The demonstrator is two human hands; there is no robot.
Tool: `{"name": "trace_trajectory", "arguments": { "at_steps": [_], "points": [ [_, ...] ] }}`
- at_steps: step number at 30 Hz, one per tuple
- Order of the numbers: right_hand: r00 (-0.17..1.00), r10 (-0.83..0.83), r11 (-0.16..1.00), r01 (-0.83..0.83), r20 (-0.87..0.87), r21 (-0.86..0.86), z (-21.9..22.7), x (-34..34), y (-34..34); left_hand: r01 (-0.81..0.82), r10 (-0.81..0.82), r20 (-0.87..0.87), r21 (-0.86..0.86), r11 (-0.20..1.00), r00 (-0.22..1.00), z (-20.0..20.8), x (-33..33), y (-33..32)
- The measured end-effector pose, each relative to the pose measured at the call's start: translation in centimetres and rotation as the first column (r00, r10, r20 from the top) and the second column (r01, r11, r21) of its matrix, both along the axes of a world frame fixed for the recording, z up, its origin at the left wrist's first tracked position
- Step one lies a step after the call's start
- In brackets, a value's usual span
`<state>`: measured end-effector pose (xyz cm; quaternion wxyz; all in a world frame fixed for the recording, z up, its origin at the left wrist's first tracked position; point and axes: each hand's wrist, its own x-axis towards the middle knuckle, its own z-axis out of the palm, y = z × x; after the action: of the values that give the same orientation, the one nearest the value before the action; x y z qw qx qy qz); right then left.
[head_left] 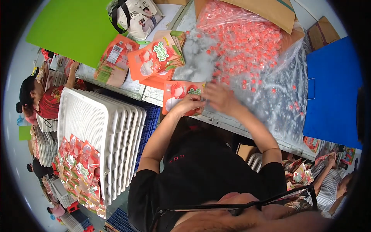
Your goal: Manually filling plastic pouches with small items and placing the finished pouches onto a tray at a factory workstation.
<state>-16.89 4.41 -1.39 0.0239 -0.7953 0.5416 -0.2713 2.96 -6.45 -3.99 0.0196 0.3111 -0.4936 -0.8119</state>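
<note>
My left hand (188, 105) pinches the side of a red candy pouch (176, 91) at the near edge of the metal worktable (195, 58). Close against the pouch's right side is my right hand (222, 98), smeared by motion, so I cannot make out its fingers or anything in them. Beyond it, a heap of small red wrapped candies (247, 50) spreads from clear plastic in a cardboard box (266, 13). Flat red pouches (152, 58) lie in a fanned stack left of the heap, beside another pouch (116, 58) showing its back.
Stacked white plastic trays (85, 112) stand to my left, with pouches (79, 166) piled on the top one. A blue panel (332, 92) borders the table at right; a green board (65, 31) lies far left near a white bag (137, 15). Other people work on both sides.
</note>
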Motion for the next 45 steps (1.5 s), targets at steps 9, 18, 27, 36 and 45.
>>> {"name": "trace_trajectory", "arguments": {
  "at_steps": [9,18,27,36,45],
  "points": [
    [1.0,-0.01,0.997,0.009,0.016,0.081,-2.9,3.1,1.6,-0.284,0.281,-0.044,-0.2,0.938,0.959,-1.8,0.8,1.5],
    [0.966,0.052,0.908,-0.151,0.252,0.39,-1.1,5.4,0.0,-0.223,0.17,-0.173,-0.914,0.339,0.97,7.7,-0.2,4.7],
    [0.94,0.198,0.944,-0.259,0.277,0.206,4.0,4.2,1.3,0.326,-0.325,0.219,-0.888,0.324,0.92,9.5,3.0,1.3],
    [0.879,0.032,0.999,-0.043,0.477,0.012,-1.1,1.7,-0.4,0.118,-0.149,-0.113,-0.246,0.962,0.982,5.3,5.9,0.9],
    [0.867,-0.498,0.866,0.499,-0.031,0.023,-4.7,2.9,-2.6,-0.15,0.084,-0.188,-0.374,0.915,0.979,5.3,7.6,2.1]
  ]
}}
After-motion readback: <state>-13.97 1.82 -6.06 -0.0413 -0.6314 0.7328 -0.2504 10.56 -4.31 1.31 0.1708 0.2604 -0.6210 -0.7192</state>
